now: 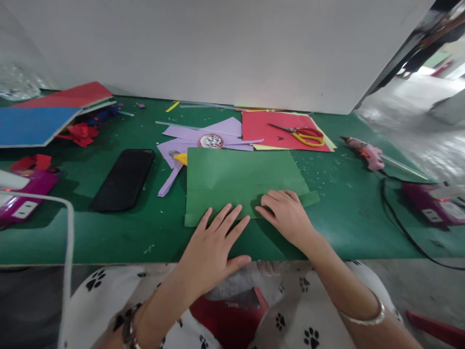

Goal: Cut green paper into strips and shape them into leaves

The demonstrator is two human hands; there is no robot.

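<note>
A sheet of green paper [240, 169] lies on the green table in front of me, with a narrow strip along its near edge folded over. My left hand [212, 249] is open, fingers spread flat, its fingertips on the near left part of the sheet. Curled over the folded strip is my right hand [285, 213], thumb and fingers closed on the paper near its right end. A yellow-handled cutter [180, 157] pokes out from the sheet's left side. Behind it are purple paper pieces [221, 128] and a small round printed disc [211, 141].
Scissors [308, 135] rest on red paper [257, 128] at the back. A pink glue gun [366, 152] and purple power strip [436, 206] lie right. On the left are a black phone [123, 179], another purple power strip [31, 196], a white cable [69, 242] and a blue-red board [36, 121].
</note>
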